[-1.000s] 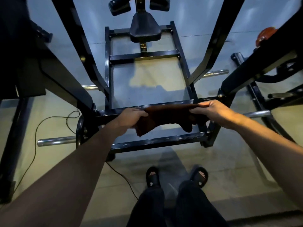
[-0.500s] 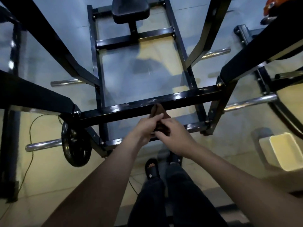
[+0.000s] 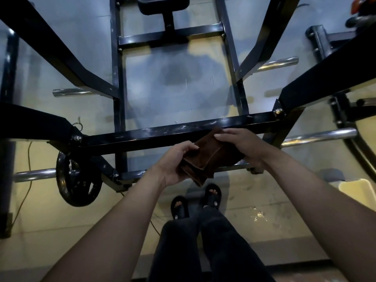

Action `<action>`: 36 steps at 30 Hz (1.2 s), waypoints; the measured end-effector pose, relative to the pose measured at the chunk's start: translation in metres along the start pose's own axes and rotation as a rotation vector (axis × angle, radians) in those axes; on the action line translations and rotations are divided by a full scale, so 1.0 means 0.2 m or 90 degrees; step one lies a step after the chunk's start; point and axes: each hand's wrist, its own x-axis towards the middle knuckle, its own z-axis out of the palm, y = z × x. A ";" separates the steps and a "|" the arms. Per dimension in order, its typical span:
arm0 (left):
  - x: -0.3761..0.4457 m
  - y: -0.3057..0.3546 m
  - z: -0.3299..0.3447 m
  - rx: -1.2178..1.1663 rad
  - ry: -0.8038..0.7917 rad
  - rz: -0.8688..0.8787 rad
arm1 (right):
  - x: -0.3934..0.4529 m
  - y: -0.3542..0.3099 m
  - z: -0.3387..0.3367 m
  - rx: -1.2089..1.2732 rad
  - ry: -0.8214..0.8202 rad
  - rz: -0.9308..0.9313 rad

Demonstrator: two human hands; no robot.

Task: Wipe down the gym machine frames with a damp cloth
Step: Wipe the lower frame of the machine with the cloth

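Note:
A dark brown cloth (image 3: pixel 205 157), folded into a thick pad, is held between both hands just in front of the black crossbar (image 3: pixel 154 135) of the gym machine frame. My left hand (image 3: pixel 176 161) grips the cloth's lower left end with curled fingers. My right hand (image 3: pixel 240 145) holds its upper right part, thumb lying on top. The cloth's top corner lies against the crossbar's near face; I cannot tell if it touches. The rest of the black frame, with a padded seat (image 3: pixel 162 5), stretches away beyond the bar.
A black weight plate (image 3: pixel 78 181) hangs on a chrome peg (image 3: pixel 33 175) at lower left. More chrome pegs (image 3: pixel 319 137) stick out on the right. A pale yellow bucket (image 3: pixel 360 193) stands at the right edge. A thin cable (image 3: pixel 26 190) runs over the floor. My sandalled feet (image 3: pixel 195 200) are below.
A second ago the cloth lay spread along the crossbar under both hands. It has been gathered and folded into a pad held in front of the bar. The view has tilted further down.

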 end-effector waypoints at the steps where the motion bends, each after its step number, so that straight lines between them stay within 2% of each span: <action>1: 0.02 -0.01 0.00 0.009 -0.004 0.000 | 0.04 0.00 -0.01 -0.030 0.037 -0.014; 3: 0.08 -0.03 0.00 0.002 0.017 0.023 | 0.11 0.03 -0.03 -0.058 0.113 -0.040; 5: 0.15 -0.05 0.02 -0.022 0.108 0.047 | 0.18 0.09 -0.04 -0.111 0.200 -0.070; 7: 0.24 -0.07 0.04 -0.005 0.206 0.065 | 0.18 0.15 -0.01 -0.184 0.289 -0.135; 9: 0.29 -0.06 0.08 -0.028 0.237 0.085 | 0.15 0.21 0.09 -0.250 0.337 -0.223; 12: 0.31 -0.04 0.13 -0.102 0.149 0.091 | 0.08 0.32 0.23 -0.295 0.274 -0.290; 14: 0.32 -0.03 0.15 -0.085 0.108 0.116 | 0.05 0.40 0.28 -0.283 0.247 -0.300; 17: 0.35 -0.05 0.11 -0.022 0.108 0.142 | 0.04 0.41 0.26 -0.130 0.327 -0.263; 19: 0.35 -0.05 0.09 -0.014 0.097 0.126 | 0.07 0.39 0.18 -0.147 0.364 -0.239; 21: 0.36 -0.04 0.07 -0.020 0.060 0.117 | 0.12 0.36 0.09 -0.169 0.285 -0.183; 23: 0.39 -0.04 0.08 -0.035 0.029 0.116 | 0.15 0.32 0.03 -0.084 0.145 -0.103; 25: 0.43 -0.04 0.10 -0.075 0.027 0.121 | 0.18 0.30 0.02 0.026 0.062 -0.048; 27: 0.46 -0.04 0.14 -0.114 0.042 0.132 | 0.21 0.31 0.03 0.126 0.091 -0.026; 31: 0.54 -0.08 0.23 -0.147 0.117 0.139 | 0.27 0.35 0.06 0.303 0.171 -0.061; 34: 0.59 -0.11 0.29 -0.141 0.134 0.132 | 0.29 0.36 0.06 0.211 0.245 -0.094; 36: 0.62 -0.11 0.31 -0.051 0.149 0.164 | 0.30 0.36 0.02 0.131 0.307 -0.099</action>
